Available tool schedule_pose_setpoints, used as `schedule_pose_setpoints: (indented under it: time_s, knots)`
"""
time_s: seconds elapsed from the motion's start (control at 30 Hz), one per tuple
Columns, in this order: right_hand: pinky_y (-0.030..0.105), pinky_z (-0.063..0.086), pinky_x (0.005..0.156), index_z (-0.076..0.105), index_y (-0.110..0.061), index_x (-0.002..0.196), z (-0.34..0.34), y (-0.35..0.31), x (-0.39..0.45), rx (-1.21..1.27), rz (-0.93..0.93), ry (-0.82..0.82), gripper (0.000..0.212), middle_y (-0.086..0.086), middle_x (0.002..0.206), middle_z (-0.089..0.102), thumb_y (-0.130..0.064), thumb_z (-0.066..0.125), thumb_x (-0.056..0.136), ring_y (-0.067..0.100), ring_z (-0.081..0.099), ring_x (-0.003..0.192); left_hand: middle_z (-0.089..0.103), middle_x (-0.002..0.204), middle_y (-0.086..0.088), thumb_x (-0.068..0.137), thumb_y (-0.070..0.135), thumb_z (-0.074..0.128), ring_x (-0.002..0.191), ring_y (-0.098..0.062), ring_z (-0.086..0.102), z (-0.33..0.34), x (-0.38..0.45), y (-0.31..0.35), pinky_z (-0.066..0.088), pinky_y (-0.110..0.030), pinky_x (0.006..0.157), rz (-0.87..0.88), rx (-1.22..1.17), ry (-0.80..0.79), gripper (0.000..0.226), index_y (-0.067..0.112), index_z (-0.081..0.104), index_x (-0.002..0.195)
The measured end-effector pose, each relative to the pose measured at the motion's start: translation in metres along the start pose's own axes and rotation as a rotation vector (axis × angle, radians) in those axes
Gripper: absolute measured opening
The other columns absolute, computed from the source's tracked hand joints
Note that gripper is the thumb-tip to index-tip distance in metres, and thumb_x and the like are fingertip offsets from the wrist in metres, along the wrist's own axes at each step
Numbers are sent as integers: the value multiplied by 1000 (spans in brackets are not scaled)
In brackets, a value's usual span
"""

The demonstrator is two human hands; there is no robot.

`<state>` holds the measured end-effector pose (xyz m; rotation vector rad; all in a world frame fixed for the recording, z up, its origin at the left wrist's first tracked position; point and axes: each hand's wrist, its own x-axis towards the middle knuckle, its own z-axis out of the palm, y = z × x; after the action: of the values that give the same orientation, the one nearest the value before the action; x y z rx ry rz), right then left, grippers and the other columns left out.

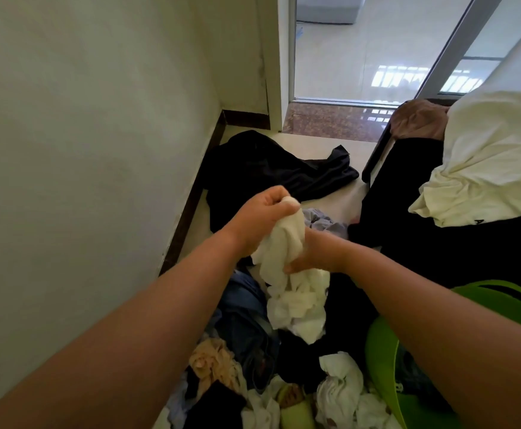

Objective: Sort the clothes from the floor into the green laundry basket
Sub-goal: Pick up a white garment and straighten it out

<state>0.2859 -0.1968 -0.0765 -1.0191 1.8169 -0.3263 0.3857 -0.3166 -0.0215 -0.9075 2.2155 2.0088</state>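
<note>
While both the left hand (264, 212) and right hand (312, 252) clutch the white garment (293, 283) mid-frame, its trailing end could snag the pile (240, 351), missing the green laundry basket (386, 360) lower right.

Daylight floods through the doorway (361, 51), glaring off the floor; wide-angle edges bend, slightly soft.

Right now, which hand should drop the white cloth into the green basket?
The right hand, probably. It grips the white cloth low down, and the green basket sits under the right arm. The left hand holds the top, on the far side from the basket.
</note>
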Motion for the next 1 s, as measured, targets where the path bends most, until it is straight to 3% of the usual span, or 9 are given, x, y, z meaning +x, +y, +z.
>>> schedule_pose_setpoints:
  time_s: [0.1, 0.17, 0.27, 0.37, 0.5, 0.67, 0.77, 0.9, 1.0]
  knots:
    - [41, 43, 96, 52, -32, 126, 7, 11, 14, -274, 141, 222, 60, 0, 127, 55, -55, 69, 73, 27, 49, 118, 51, 83, -5, 90, 22, 61, 77, -19, 53, -11, -3, 18, 46, -24, 65, 32, -73, -109, 12, 14, 52, 89]
    - [48, 35, 101, 50, -35, 129, -1, 13, 9, -416, 256, 161, 68, -2, 131, 52, -61, 69, 69, 29, 43, 127, 56, 83, -3, 88, 24, 64, 76, -17, 56, -28, -4, 24, 49, -24, 65, 4, 35, -166, 15, 14, 54, 88]
    - [42, 45, 91, 39, -31, 140, -15, 14, -2, -654, 378, -41, 75, -1, 137, 49, -50, 72, 76, 27, 48, 125, 59, 91, -1, 81, 26, 73, 82, -16, 58, -53, -3, 17, 50, -31, 75, -80, 513, -232, 25, 14, 56, 95]
    - [34, 48, 74, 54, -19, 125, -28, 13, -10, -664, 429, 125, 35, 1, 110, 56, -19, 55, 90, 24, 55, 96, 58, 101, 3, 76, 27, 77, 92, -18, 58, -56, -3, -6, 51, -34, 80, -262, 970, -277, 39, 24, 56, 108]
    - [35, 43, 75, 59, -13, 114, -50, -8, -14, -518, 490, 479, 28, 10, 125, 53, -9, 44, 91, 26, 54, 109, 55, 79, -5, 92, 21, 55, 74, -25, 56, -43, -2, -11, 45, -33, 63, -236, 1251, 229, 17, 8, 64, 97]
    - [33, 41, 80, 59, -6, 119, -75, -33, -11, -342, 476, 546, 30, 14, 125, 57, -8, 43, 94, 32, 55, 115, 62, 103, -14, 97, 11, 36, 92, -32, 59, -35, 10, 7, 44, -36, 73, -422, 829, 574, 29, 2, 60, 109]
    - [33, 42, 75, 52, 1, 127, -80, -39, -9, 170, 366, 518, 34, 21, 129, 55, -7, 38, 96, 36, 55, 117, 55, 125, -16, 101, 15, 28, 111, -36, 54, -23, 23, 20, 49, -44, 83, -649, 30, 620, 36, 3, 50, 127]
    - [29, 53, 65, 45, 2, 134, -73, -43, -3, 1250, 183, 457, 38, 23, 134, 51, 3, 38, 97, 24, 61, 88, 61, 113, -13, 102, 14, 34, 91, -30, 63, -1, 20, 30, 57, -41, 60, -357, -747, 471, 33, 13, 50, 131]
    - [42, 56, 85, 56, 0, 122, -73, -38, -3, 1373, -7, 461, 31, 19, 112, 63, 6, 46, 93, 30, 63, 95, 60, 108, -10, 96, 2, 44, 101, -30, 61, -3, 23, 21, 57, -40, 80, -142, -765, 379, 39, 10, 49, 134]
